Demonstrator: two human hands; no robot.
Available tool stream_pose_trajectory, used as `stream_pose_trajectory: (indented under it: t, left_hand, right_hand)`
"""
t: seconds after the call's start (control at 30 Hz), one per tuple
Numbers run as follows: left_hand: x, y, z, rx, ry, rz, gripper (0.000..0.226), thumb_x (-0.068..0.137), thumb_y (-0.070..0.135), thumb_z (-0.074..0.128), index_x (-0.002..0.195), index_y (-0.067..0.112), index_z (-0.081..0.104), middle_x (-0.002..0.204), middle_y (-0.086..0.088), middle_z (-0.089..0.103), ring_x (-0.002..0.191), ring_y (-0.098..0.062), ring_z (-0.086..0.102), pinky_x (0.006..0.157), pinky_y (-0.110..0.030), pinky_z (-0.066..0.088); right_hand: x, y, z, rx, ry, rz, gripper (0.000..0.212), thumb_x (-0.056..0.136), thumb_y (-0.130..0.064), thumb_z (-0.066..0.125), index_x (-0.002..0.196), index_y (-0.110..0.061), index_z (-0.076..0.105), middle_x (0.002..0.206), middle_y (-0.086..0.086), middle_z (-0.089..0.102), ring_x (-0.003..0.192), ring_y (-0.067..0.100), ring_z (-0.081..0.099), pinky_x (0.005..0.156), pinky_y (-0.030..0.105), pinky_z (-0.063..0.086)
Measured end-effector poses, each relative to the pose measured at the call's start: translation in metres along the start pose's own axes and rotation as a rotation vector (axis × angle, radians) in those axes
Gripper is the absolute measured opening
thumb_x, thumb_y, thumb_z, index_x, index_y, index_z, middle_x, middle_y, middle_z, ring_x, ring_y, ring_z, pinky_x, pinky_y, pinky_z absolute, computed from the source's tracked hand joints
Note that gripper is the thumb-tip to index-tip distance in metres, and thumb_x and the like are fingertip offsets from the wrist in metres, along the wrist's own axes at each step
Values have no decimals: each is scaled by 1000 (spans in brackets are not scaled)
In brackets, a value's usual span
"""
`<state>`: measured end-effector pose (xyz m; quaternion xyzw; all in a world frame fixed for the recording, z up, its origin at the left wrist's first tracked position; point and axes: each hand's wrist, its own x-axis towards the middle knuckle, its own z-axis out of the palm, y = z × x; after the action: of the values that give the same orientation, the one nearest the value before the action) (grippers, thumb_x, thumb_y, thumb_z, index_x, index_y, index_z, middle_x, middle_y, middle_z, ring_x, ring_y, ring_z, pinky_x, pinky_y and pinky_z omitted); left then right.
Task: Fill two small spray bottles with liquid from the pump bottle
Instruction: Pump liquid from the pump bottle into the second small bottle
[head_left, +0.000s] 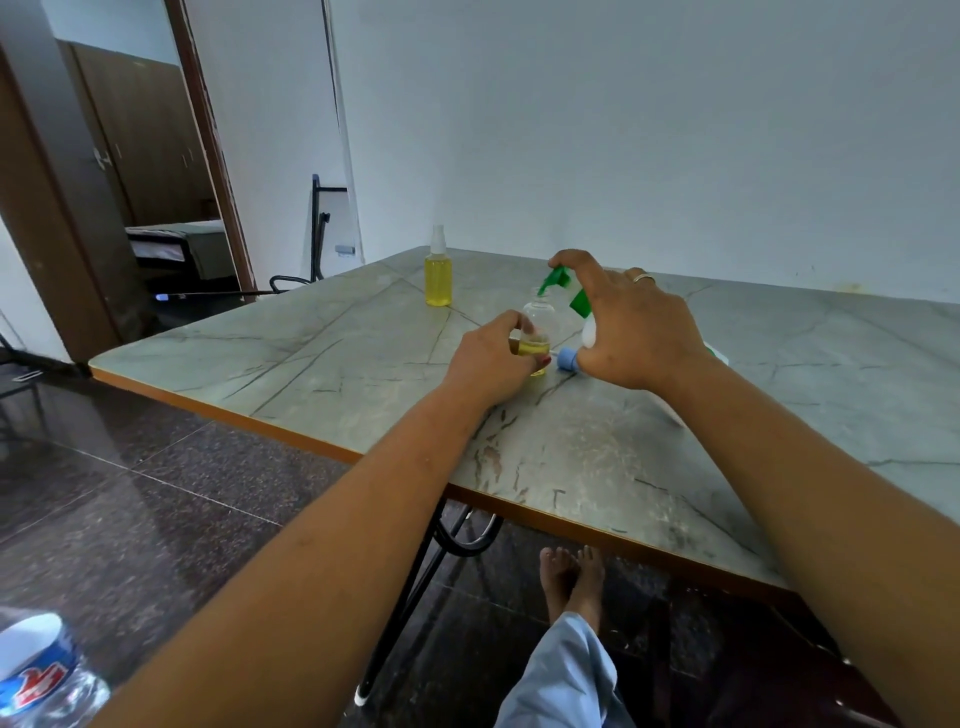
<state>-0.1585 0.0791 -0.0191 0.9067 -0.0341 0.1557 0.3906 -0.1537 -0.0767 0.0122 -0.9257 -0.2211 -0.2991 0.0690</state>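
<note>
Marble-patterned tabletop (311, 358) with orange edge — on black metal legs (400, 597). Dark polished floor (156, 493). Plastic water bottle (41, 670), blue label, lower left. Open doorway (156, 156) — at left

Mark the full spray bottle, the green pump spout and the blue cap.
full spray bottle (438, 280), head view, on its yellow-filled body.
green pump spout (556, 279), head view, on the spout just below the pressing fingertip.
blue cap (567, 359), head view, on its rounded side.

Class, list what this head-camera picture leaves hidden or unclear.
Head view: pump bottle body mostly hidden behind the right hand; label unreadable.
Head view: small clear bottle, lower part covered by left hand fingers.
Head view: water bottle cut off by the bottom-left edge.
</note>
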Motion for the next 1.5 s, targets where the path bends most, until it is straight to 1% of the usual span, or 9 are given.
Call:
stream_pose_trajectory:
  t: [0.37,0.5,0.63,0.8,1.03,1.2,1.33,1.4,1.5]
  left_hand:
    - [-2,2,-1,-20,-26,-3,32,86,31,64,114,24,51,114,-5,65,94,-17,56,80,-25,40]
    - [0,2,-1,-10,-14,-4,32,87,31,64,115,22,52,117,-6,65,98,-17,56,81,-25,39]
    - [3,1,-1,3,-24,-10,35,87,31,64,118,22,52,121,-6,62,97,-15,53,83,-24,40]
    - [2,1,-1,16,-16,-1,34,87,31,64,118,21,52,119,-7,62,94,-15,53,81,-24,40]
    - [-1,4,-3,25,-20,-15,36,86,31,65,118,21,51,120,-7,63,100,-18,56,83,-26,41]
    - [-4,6,-3,26,-20,-16,38,87,31,64,121,19,50,121,-8,62,105,-21,57,84,-27,41]
    - [-3,5,-3,19,-8,-18,39,87,31,64,121,19,51,122,-8,61,105,-21,56,83,-25,40]
    - [-3,5,-3,21,-6,-14,39,86,31,64,121,19,51,121,-8,61,104,-20,56,83,-25,40]
    - [-2,5,-2,24,-5,-10,39,86,31,64,121,19,51,122,-8,60,103,-20,56,83,-26,40]
  right_hand:
    - [0,-3,-4,59,-14,25,84,67,-33,76,132,-38,23,110,2,58,94,26,52,66,33,47]
    - [0,-4,-4,55,-37,10,96,69,-31,75,141,-43,13,114,3,57,96,27,54,67,33,47]
    - [3,-5,-6,75,-91,31,108,69,-29,74,144,-48,-1,110,3,58,87,24,54,67,35,52]
    - [5,-4,-3,111,-91,34,92,68,-28,74,137,-43,14,107,2,59,86,23,55,68,35,53]
    - [8,-8,-3,133,-64,59,81,65,-22,72,129,-37,25,98,1,57,81,22,54,63,32,49]
    - [7,-8,-3,110,-55,38,83,66,-25,73,132,-37,24,104,3,58,83,22,53,62,30,46]
    - [6,-7,-3,67,-70,23,96,68,-30,73,142,-41,12,114,3,58,87,21,51,62,30,43]
    - [7,-7,-3,68,-71,25,99,69,-30,73,143,-43,9,112,2,58,88,22,51,63,30,44]
    - [7,-5,-2,98,-75,28,92,68,-29,73,139,-41,16,106,1,57,83,20,49,62,29,43]
